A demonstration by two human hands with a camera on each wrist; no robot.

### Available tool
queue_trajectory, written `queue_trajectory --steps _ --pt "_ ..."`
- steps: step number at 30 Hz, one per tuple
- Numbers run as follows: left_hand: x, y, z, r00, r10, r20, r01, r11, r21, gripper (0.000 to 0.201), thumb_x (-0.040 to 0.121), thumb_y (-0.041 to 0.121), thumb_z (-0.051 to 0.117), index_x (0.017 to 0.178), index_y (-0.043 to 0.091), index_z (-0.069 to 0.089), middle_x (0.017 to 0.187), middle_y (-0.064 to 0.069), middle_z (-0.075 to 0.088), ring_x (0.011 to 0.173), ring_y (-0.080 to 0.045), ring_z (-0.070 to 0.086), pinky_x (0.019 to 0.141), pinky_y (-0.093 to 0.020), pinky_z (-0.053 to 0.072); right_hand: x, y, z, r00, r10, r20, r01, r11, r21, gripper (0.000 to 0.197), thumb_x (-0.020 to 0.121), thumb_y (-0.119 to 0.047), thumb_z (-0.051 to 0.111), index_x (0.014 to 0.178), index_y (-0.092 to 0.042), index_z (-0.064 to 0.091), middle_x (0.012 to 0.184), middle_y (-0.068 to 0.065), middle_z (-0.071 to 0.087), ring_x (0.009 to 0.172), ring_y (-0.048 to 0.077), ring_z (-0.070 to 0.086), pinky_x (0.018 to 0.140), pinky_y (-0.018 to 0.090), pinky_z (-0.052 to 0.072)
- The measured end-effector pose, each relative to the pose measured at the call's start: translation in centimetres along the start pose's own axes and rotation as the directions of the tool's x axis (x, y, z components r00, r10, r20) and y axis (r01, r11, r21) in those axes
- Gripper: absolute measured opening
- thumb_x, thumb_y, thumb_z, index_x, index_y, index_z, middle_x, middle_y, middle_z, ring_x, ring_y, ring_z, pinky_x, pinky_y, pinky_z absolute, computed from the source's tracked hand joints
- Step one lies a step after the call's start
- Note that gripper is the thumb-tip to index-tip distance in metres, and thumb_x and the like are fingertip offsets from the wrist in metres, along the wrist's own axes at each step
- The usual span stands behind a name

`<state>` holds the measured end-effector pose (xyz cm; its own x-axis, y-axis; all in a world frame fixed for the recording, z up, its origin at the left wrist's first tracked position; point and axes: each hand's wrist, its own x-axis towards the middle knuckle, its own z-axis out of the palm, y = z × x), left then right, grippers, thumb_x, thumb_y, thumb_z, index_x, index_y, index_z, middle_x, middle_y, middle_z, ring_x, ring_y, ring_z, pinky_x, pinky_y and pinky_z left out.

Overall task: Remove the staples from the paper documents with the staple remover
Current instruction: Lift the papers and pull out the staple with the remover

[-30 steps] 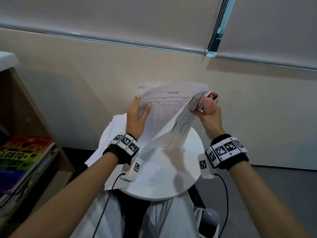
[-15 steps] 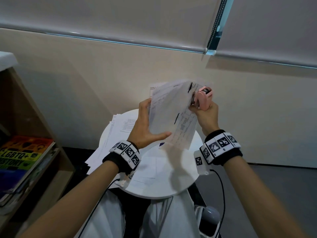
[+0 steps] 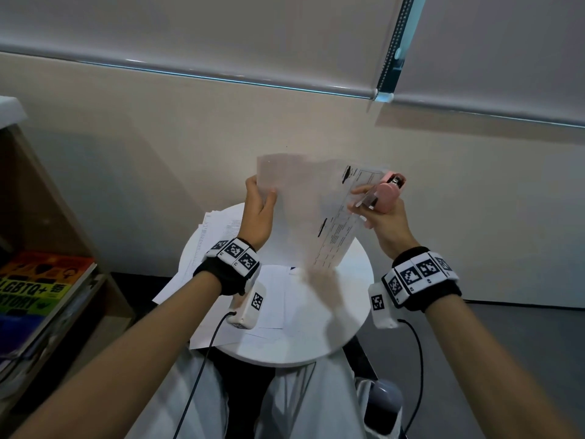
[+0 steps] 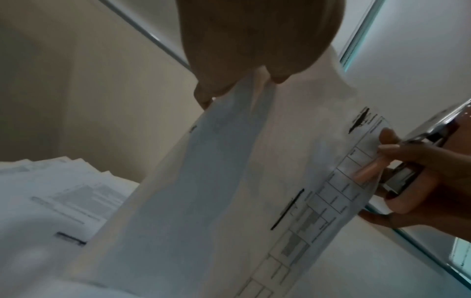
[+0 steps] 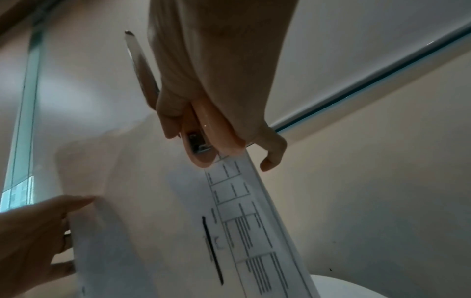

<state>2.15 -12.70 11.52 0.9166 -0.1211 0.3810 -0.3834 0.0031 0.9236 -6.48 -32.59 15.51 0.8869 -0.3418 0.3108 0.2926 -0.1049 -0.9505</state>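
Above the round white table I hold printed sheets upright. My left hand pinches the left sheet's upper edge between thumb and fingers. My right hand grips the pink staple remover and also pinches the right sheet's top corner against it. From the right wrist the remover sits in my curled fingers with its metal blade sticking up. The printed form hangs from the right hand. No staple is visible.
More loose papers lie spread on the table's left side and hang over its edge. A wooden shelf with colourful books stands at the left. A beige wall and window blinds are behind. My legs are under the table.
The sheets have been drawn apart: my left hand has shifted from the lower edge up to the top of the left sheet, and the right hand with the remover has moved slightly right.
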Motion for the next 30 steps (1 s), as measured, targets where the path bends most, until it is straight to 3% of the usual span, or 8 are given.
queue_trajectory --steps 3,8,12,14,20,24,27,30 --pt "0.1 0.2 0.3 1.000 -0.002 -0.024 0.002 1.000 0.010 0.006 0.102 0.012 0.033 0.103 0.006 0.035 0.090 0.002 0.047 0.071 0.012 0.048 0.065 -0.001 0.038 -0.1 0.1 0.3 1.000 -0.010 -0.016 0.010 1.000 0.023 0.026 0.077 0.016 0.066 0.085 -0.008 0.062 0.094 0.004 0.062 0.081 0.018 0.058 0.052 0.009 0.044" --pt "-0.5 0.7 0.2 0.998 0.046 -0.040 -0.047 0.999 -0.021 0.009 0.103 0.018 0.033 0.111 0.016 0.033 0.104 0.010 0.050 0.086 0.023 0.050 0.074 0.002 0.037 0.1 -0.4 0.2 1.000 -0.016 0.002 0.016 0.999 0.032 0.026 0.078 0.013 0.067 0.083 -0.012 0.062 0.089 0.001 0.062 0.081 0.020 0.058 0.054 0.010 0.045" --pt "-0.6 0.2 0.3 0.996 0.051 -0.070 -0.051 0.999 -0.002 0.011 0.103 0.019 0.032 0.104 0.010 0.038 0.092 0.002 0.052 0.073 0.011 0.050 0.070 -0.007 0.040 -0.1 -0.4 0.6 0.999 0.040 0.015 -0.040 0.999 0.012 0.026 0.078 0.013 0.067 0.081 -0.013 0.062 0.080 0.001 0.063 0.069 0.007 0.064 0.057 0.013 0.048" --pt "-0.2 1.1 0.3 0.991 0.098 -0.092 -0.098 0.995 0.002 0.011 0.103 0.019 0.032 0.101 0.010 0.037 0.090 0.001 0.050 0.069 0.009 0.048 0.066 -0.005 0.039 0.2 -0.8 0.5 1.000 -0.008 -0.021 0.009 0.999 0.040 0.026 0.079 0.012 0.068 0.082 -0.013 0.060 0.081 0.003 0.061 0.073 0.014 0.061 0.055 0.011 0.046" --pt "-0.4 0.5 0.0 0.997 0.074 -0.034 -0.075 0.997 -0.016 0.017 0.101 0.017 0.038 0.114 0.006 0.036 0.107 -0.004 0.054 0.087 0.001 0.054 0.073 -0.005 0.042 0.8 -0.6 0.4 0.998 0.023 -0.064 -0.022 1.000 0.021 0.026 0.079 0.011 0.068 0.084 -0.014 0.060 0.081 0.005 0.060 0.074 0.020 0.059 0.056 0.016 0.047" --pt "-0.5 0.1 0.4 0.999 0.044 -0.031 -0.042 0.997 0.066 0.009 0.102 0.015 0.035 0.098 0.007 0.035 0.074 0.008 0.042 0.061 0.005 0.044 0.059 -0.008 0.036 1.1 -0.2 0.6 0.991 0.092 -0.092 -0.094 0.996 -0.012 0.026 0.077 0.012 0.068 0.085 -0.012 0.063 0.083 0.004 0.064 0.073 0.010 0.063 0.073 0.026 0.055" --pt "-0.2 0.7 0.5 0.994 0.095 -0.059 -0.092 0.995 0.046 0.007 0.102 0.015 0.034 0.099 0.008 0.035 0.082 0.005 0.048 0.065 0.008 0.047 0.061 -0.006 0.038 1.7 -0.9 0.1 0.991 0.049 -0.121 -0.057 0.997 -0.059 0.026 0.078 0.010 0.069 0.083 -0.014 0.063 0.081 0.002 0.063 0.062 -0.002 0.060 0.058 0.012 0.048" --pt "-0.5 0.5 0.8 0.995 0.085 -0.043 -0.082 0.995 0.058 0.005 0.103 0.015 0.034 0.100 0.010 0.033 0.080 0.010 0.046 0.066 0.012 0.048 0.061 -0.006 0.038 2.0 -1.3 -0.3 0.991 0.018 -0.135 -0.030 0.996 -0.087 0.021 0.078 0.007 0.070 0.096 -0.001 0.062 0.085 0.006 0.062 0.065 -0.001 0.059 0.057 0.012 0.045"
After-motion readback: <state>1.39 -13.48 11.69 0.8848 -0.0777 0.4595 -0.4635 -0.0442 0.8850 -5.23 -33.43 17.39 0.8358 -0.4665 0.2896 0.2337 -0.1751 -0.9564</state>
